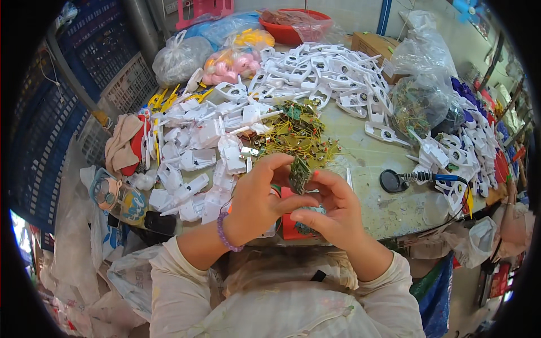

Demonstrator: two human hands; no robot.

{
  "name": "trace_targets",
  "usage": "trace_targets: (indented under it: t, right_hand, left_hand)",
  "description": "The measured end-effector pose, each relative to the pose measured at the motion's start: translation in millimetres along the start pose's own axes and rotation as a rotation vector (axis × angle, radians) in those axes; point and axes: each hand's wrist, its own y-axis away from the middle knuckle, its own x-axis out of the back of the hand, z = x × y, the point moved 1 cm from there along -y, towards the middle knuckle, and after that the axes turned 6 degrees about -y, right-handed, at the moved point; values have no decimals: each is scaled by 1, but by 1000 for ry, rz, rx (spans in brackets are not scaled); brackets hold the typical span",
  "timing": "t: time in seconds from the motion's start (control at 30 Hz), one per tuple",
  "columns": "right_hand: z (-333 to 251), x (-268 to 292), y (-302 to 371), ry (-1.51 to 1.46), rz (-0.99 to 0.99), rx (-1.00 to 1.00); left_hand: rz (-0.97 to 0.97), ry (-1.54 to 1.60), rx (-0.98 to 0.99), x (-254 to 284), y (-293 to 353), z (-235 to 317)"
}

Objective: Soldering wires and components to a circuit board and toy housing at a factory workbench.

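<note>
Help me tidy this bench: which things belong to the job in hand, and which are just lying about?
Probably the job:
- green circuit board, held
- wired boards
- white casings
- blue-handled soldering iron

Apparently just lying about:
- drink bottle
- beige cloth
- red basin

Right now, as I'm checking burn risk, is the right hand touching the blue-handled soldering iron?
Apart: the head view shows tabletop between the right hand and the soldering iron.

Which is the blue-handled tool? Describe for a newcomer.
On the worktable, look right of the right hand. The tool lies there, its metal coil toward a round black piece. Its blue handle and coil set it apart from the white plastic parts beside it.
</note>
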Motion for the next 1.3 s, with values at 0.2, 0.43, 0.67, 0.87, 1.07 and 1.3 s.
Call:
trace_targets:
  t: [0.2,0.43,0.67,0.87,1.07,1.3]
  right_hand:
    - [-4,14,-2,-196,169,-103]
    - [-15,39,-7,490,17,116]
    - [-31,33,-14,771,-294,117]
    - [-14,49,-10,770,-344,-248]
    - [-2,51,-13,923,-430,-12]
    - [-13,52,-9,973,-314,171]
  left_hand:
    - [-219,-40,165,0,1,16]
    - [-677,705,549,10,-14,-1]
    - [-628,680,463,8,-18,-28]
    - [-540,-51,155,34,-4,-18]
    - [-413,-208,110,25,28,-5]
    - [-226,-93,208,11,42,-7]
